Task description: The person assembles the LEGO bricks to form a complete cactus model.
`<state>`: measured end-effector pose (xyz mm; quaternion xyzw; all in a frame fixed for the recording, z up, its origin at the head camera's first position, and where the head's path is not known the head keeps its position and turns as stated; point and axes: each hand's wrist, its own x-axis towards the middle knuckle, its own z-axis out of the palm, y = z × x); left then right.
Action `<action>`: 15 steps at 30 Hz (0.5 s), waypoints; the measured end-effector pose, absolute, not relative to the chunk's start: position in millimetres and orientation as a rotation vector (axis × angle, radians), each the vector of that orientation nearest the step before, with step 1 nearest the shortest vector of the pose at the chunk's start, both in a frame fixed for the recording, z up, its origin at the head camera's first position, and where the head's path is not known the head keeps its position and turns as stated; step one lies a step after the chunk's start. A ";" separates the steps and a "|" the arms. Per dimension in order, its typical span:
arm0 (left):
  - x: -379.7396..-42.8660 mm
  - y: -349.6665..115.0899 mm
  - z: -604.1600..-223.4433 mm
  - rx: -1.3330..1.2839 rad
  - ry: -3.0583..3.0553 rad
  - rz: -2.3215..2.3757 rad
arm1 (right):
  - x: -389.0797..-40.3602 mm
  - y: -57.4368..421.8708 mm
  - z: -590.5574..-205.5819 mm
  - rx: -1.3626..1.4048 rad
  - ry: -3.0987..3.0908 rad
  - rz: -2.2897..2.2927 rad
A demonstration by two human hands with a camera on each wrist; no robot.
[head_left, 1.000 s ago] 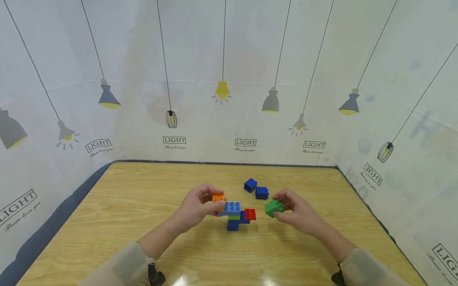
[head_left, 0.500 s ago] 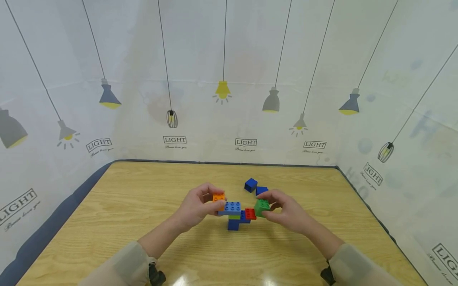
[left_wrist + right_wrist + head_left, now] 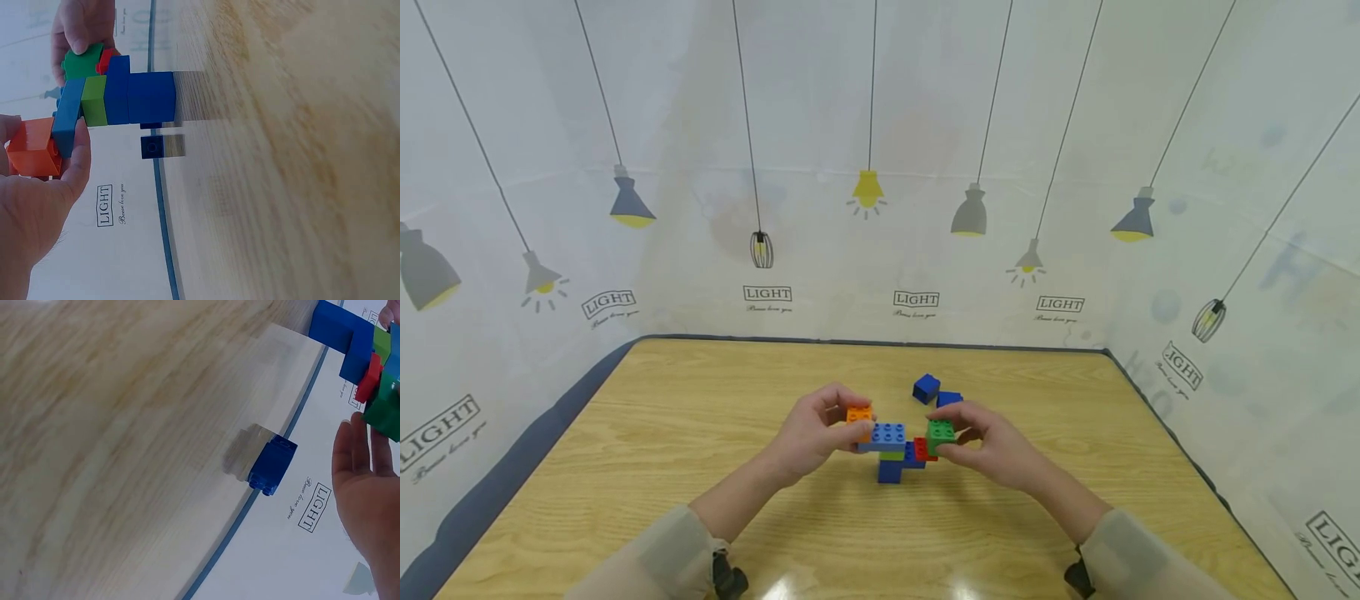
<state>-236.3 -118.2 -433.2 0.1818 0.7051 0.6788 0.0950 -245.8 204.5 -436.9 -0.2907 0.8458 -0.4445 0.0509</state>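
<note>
A built stack of toy bricks stands on the table: a dark blue brick (image 3: 890,472) at the bottom, a lime green brick (image 3: 95,100) above it, and a light blue brick (image 3: 888,436) across the top. My left hand (image 3: 813,435) grips the orange brick (image 3: 860,413) at the stack's left end, thumb against the light blue brick. A thin red brick (image 3: 921,448) sits on the dark blue arm at the right. My right hand (image 3: 997,446) pinches a green brick (image 3: 941,432) at the red brick; whether they are joined cannot be told.
Two loose dark blue bricks lie behind the stack: one brick (image 3: 927,388) in full sight, the other brick (image 3: 949,399) partly hidden by the right hand. The wooden table (image 3: 730,375) ends at a printed backdrop (image 3: 820,250) on its back and sides.
My right hand has carried the green brick leftward from beside the stack to the red brick, turning it so its studs face up. The left hand stays in place on the orange brick.
</note>
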 end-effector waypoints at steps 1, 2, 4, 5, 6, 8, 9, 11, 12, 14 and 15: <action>-236.2 -118.0 -433.2 0.538 2.089 2.014 | -245.9 204.3 -438.0 -0.874 2.555 -1.362; -236.1 -117.8 -433.1 0.540 2.088 2.014 | -245.7 204.0 -438.7 -0.862 2.526 -1.382; -236.4 -117.6 -433.6 0.546 2.091 2.012 | -245.4 204.0 -440.8 -0.828 2.470 -1.420; -236.6 -117.5 -434.1 0.548 2.094 2.010 | -245.1 204.2 -441.5 -0.809 2.440 -1.442; -236.7 -117.4 -434.3 0.549 2.096 2.008 | -244.8 204.5 -442.1 -0.792 2.414 -1.462; -236.8 -117.2 -434.5 0.553 2.098 2.008 | -244.1 205.0 -442.9 -0.761 2.368 -1.499; -237.1 -117.3 -435.0 0.553 2.099 2.009 | -244.0 205.2 -443.1 -0.746 2.351 -1.515; -237.2 -117.6 -435.2 0.554 2.096 2.014 | -243.7 205.3 -443.5 -0.718 2.314 -1.544; -237.1 -117.5 -435.1 0.554 2.095 2.016 | -243.5 205.1 -443.8 -0.706 2.298 -1.559; -236.9 -117.7 -435.4 0.555 2.093 2.019 | -243.4 204.6 -444.5 -0.684 2.265 -1.591; -236.8 -117.8 -435.5 0.553 2.094 2.020 | -243.3 204.3 -445.0 -0.674 2.254 -1.603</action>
